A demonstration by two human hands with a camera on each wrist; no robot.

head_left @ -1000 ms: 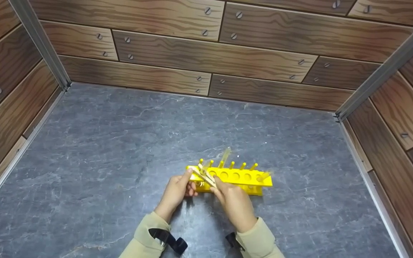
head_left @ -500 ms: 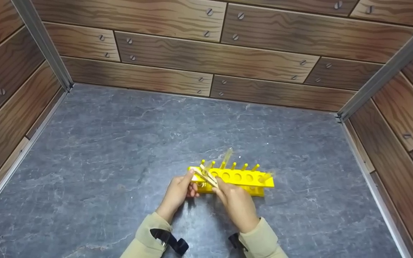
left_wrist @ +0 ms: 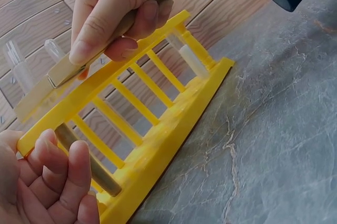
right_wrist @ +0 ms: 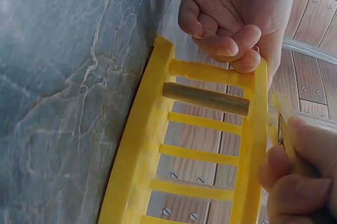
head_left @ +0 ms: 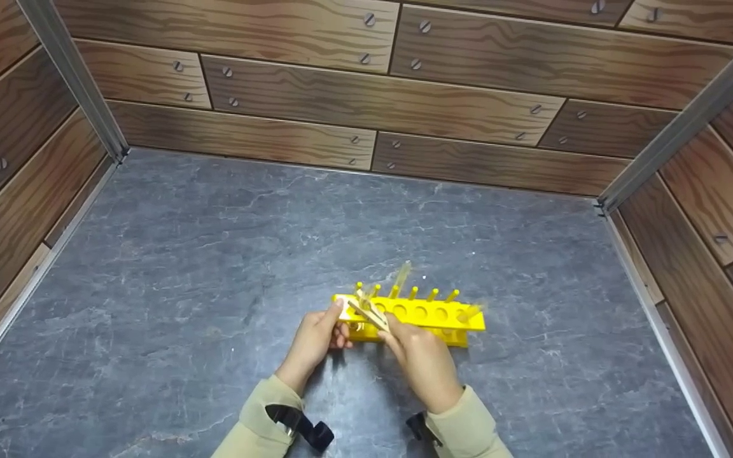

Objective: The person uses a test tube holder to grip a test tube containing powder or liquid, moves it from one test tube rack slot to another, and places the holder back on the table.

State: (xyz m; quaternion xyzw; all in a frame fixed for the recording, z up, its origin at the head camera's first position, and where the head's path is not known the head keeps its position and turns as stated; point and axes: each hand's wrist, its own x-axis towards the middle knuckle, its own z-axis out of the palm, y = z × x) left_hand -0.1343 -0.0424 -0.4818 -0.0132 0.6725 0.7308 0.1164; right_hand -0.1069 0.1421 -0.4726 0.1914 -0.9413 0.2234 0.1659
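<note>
Wood-patterned walls (head_left: 315,83), with grey metal posts (head_left: 74,76) at the corners, rise in front of me beyond the person's fingers and to both sides. Below the fingers spreads a dark, marbled tabletop (head_left: 214,254). Pale sleeves (head_left: 465,420) reach in, with black wrist devices (head_left: 321,436) behind the fingers.

A long yellow rack (left_wrist: 155,163) stands on the tabletop, right at the fingertips. Its top plate has a row of round holes, backed by slim yellow pegs (head_left: 435,294) on the far side from the fingers. The left hand (head_left: 315,334) holds the rack's left end, thumb on the top plate and fingers curled at the front, partly blocking sight of that end. The right hand (head_left: 420,362) covers some of the rack's front, its thumb and fingers pinched narrowly on a wooden clamp (head_left: 369,316).

That clamp is pale, slim and fitted with a metal spring. Its tip slants over the plate, towards the left thumb, by the clear neck of a brown-filled tube (right_wrist: 205,99); I cannot tell whether it grips it. Beyond the fingers leans a clear tube (head_left: 402,278); well right of them sits a white-filled tube (left_wrist: 193,61).
</note>
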